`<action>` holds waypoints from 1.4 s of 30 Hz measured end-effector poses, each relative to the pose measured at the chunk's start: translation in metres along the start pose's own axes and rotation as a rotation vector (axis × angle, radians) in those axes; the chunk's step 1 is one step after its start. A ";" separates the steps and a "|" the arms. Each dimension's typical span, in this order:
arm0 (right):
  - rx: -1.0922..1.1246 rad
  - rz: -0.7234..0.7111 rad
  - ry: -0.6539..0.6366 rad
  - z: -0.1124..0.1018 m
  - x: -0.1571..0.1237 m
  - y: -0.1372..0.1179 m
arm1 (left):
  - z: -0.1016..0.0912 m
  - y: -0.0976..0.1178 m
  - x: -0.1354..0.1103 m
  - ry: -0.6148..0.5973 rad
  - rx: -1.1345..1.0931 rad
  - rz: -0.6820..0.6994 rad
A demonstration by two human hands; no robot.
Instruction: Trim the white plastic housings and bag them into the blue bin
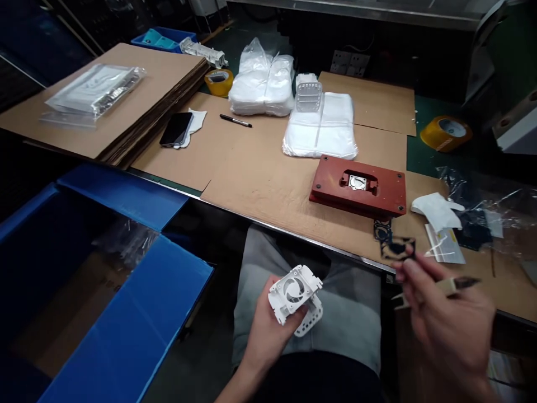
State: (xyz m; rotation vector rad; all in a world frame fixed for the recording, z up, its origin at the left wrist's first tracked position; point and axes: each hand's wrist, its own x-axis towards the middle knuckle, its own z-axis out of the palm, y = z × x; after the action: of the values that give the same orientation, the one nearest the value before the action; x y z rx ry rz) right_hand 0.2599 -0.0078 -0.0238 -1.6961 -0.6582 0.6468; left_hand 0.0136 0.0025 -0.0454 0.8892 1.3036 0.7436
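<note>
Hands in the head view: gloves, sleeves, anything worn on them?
Both are bare. The left hand has no glove, ring, watch or band, and the forearm below it is uncovered with no sleeve in sight. The right hand is motion-blurred; no glove shows, its wrist runs out of frame, so a sleeve cannot be ruled out.

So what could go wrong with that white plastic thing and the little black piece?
The white plastic housing sits in the left hand over the lap, off the table, so it might drop to the floor. The right hand pinches a thin black gasket while also holding a tool; the gasket could bend or slip.
</note>
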 end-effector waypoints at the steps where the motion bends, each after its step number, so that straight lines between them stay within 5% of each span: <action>1: 0.096 0.137 -0.077 0.005 -0.019 -0.002 | 0.000 0.000 0.000 -0.008 0.041 0.030; 6: 0.301 0.466 -0.504 0.024 -0.075 -0.009 | 0.002 0.002 -0.002 0.006 0.187 0.145; 9: 0.288 0.511 -0.584 0.033 -0.084 -0.005 | 0.005 -0.001 -0.003 0.006 0.215 0.177; 17: 0.271 0.556 -0.567 0.038 -0.088 0.007 | 0.008 -0.009 -0.004 0.020 0.194 0.283; 42: 0.209 0.547 -0.556 0.040 -0.087 0.005 | 0.007 -0.009 -0.006 0.013 0.271 0.323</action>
State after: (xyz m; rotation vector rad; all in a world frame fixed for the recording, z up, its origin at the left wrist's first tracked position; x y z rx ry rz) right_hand 0.1719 -0.0443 -0.0300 -1.5013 -0.4737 1.5566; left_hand 0.0194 -0.0081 -0.0503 1.3377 1.3064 0.8340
